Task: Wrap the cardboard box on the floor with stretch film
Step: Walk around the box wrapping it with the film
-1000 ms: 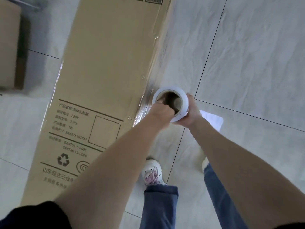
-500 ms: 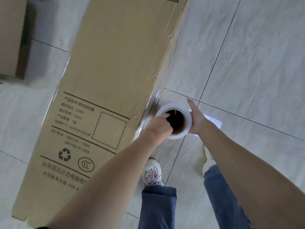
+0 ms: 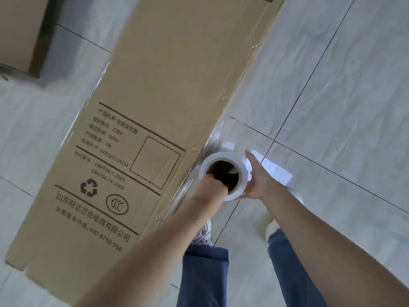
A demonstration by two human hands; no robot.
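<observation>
**Film roll held upright against the box's right edge**

While the long cardboard box lies flat on the pale tiled floor, running from the lower left toward the top of the view, the roll of stretch film stands on end just beside its right long edge, near the printed end. Its open cardboard core faces up at the camera. The left hand goes down into that core; its fingers are hidden inside, so how tightly they close cannot be told, only that the hand is lodged in the tube. The right hand lies flat against the outer right side of the roll, fingers stretched out and mostly straight, palm touching the white film, not curled around it.

Clear film stretches from the roll to the box edge, glinting and wrinkled along that edge and down the side below the left forearm. A glossy sheen also shows along the left long edge of the box.

Blue jeans and two light shoes stand on the tiles below the roll, just right of the box. Another brown carton sits in the top left corner, well apart from the one being wrapped
</observation>
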